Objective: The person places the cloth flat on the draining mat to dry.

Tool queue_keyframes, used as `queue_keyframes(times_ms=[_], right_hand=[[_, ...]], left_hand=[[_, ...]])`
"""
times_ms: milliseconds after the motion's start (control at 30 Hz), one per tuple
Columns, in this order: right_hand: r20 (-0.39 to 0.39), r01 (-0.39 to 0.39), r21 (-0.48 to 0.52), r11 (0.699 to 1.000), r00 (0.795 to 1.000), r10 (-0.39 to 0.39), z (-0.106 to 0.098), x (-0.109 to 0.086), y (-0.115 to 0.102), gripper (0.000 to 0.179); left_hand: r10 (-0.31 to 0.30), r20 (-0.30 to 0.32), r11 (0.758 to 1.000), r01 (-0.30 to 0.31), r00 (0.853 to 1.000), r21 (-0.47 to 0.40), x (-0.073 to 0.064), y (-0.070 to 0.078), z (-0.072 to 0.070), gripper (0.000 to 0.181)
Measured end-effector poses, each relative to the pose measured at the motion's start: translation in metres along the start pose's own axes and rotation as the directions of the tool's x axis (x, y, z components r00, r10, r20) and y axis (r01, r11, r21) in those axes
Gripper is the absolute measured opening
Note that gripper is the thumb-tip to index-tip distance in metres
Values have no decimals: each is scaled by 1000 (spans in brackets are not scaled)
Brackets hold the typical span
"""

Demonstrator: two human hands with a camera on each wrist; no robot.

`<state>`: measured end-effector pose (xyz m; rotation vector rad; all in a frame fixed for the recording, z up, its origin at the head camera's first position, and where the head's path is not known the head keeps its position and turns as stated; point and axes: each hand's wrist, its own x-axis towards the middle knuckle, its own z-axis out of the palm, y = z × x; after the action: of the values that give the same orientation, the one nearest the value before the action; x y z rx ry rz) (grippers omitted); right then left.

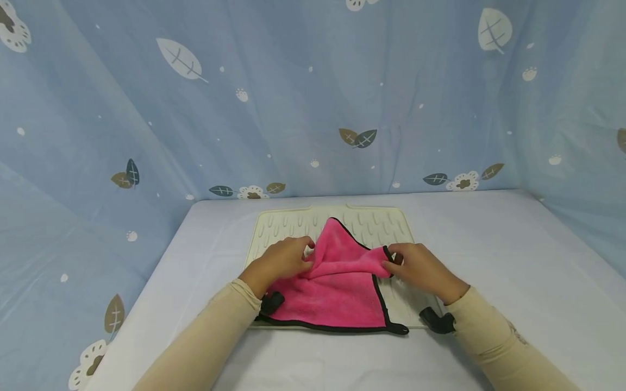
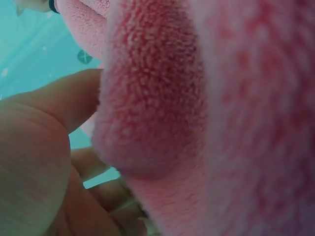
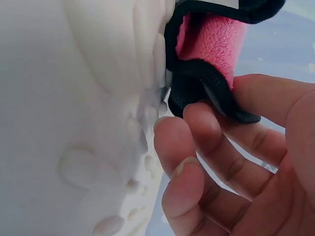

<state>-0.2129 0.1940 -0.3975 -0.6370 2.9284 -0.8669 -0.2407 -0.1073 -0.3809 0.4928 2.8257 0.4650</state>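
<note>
One pink cloth (image 1: 337, 290), plush, black-edged, partly folded

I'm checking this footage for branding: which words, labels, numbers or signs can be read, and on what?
No readable text anywhere.
Pink plush cloth with black edging, ridged cream rectangular mat: none legible.
Beige fabric right sleeve: a small dark mark, too unclear to read.
Blue fabric backdrop: printed leaves, flowers and paw prints, no words.

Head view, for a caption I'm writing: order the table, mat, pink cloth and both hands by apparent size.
Table
Mat (full outline, partly covered)
Pink cloth
Left hand and right hand: too alike to rank
</note>
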Motion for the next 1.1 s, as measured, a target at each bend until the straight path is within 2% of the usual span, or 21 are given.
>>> queue_keyframes(times_ms=[100, 267, 400, 533, 633, 733, 800, 933, 1000, 1100], right_hand=[[1, 24, 4, 1000, 1000, -24, 3, 1, 0, 27], [-30, 69, -12, 998, 997, -70, 7, 2, -1, 26], [-72, 58, -22, 998, 996, -59, 6, 1, -2, 23], [-135, 50, -21, 999, 989, -53, 0, -3, -2, 16], [-184, 56, -8, 998, 981, -57, -5, -4, -2, 13], [-207, 59, 15, 998, 977, -54, -7, -1, -2, 11], [-198, 50, 37, 998, 979, -42, -7, 1, -3, 9], [-132, 26, 57, 998, 991, -18, -7, 5, -5, 4], [-90, 10, 56, 998, 996, -5, -8, 5, -6, 6], [-39, 2, 52, 999, 999, 0, -8, 4, -7, 8]], left_hand=[[-5, 23, 1000, 5, 1000, 13, 0, 2, -1, 35], [12, 8, 999, -12, 1000, 42, 1, 3, 1, 13], [15, -28, 1000, -14, 999, 27, 1, 2, 2, 16], [19, -144, 999, -24, 989, -33, 2, -3, -2, 23], [11, -250, 994, -39, 968, -105, 1, -9, -8, 26], [-4, -291, 982, -52, 957, -183, -1, -17, -13, 28], [-6, -264, 969, -60, 965, -239, -1, -22, -14, 27], [34, -113, 941, -70, 993, -330, -4, -29, -13, 23], [65, -42, 921, -76, 997, -383, -6, -30, -13, 23], [115, 16, 881, -94, 993, -464, -8, -31, -15, 26]])
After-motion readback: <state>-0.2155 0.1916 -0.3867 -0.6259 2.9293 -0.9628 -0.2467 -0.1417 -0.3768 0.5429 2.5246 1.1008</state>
